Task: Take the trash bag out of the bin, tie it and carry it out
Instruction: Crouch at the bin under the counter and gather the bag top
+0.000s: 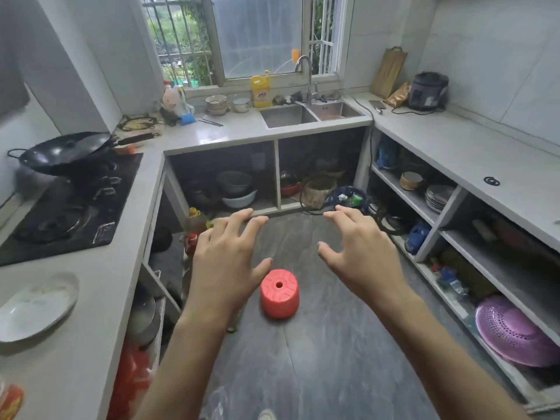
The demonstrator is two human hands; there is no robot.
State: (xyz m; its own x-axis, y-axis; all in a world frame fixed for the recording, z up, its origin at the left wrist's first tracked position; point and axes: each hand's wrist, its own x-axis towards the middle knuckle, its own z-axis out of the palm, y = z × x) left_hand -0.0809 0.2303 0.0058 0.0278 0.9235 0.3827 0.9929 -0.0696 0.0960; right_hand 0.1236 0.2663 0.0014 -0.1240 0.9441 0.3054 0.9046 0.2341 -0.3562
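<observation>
While both grips hang spread, empty | left hand (225, 262) | right hand (360, 256) | bin (348, 199) dark, litter-filled

Dark grey floor (318, 344), red stool (280, 293) on it, bin (348, 199) at back

Single head-worn wide-angle view, facing forward and down. Both hands are close, mid-frame; the sink (313, 115) lies far beyond them.

Trash bin (348, 198), dark-bag-lined and holding green and white rubbish, stands upright on the floor in the far right corner.
</observation>
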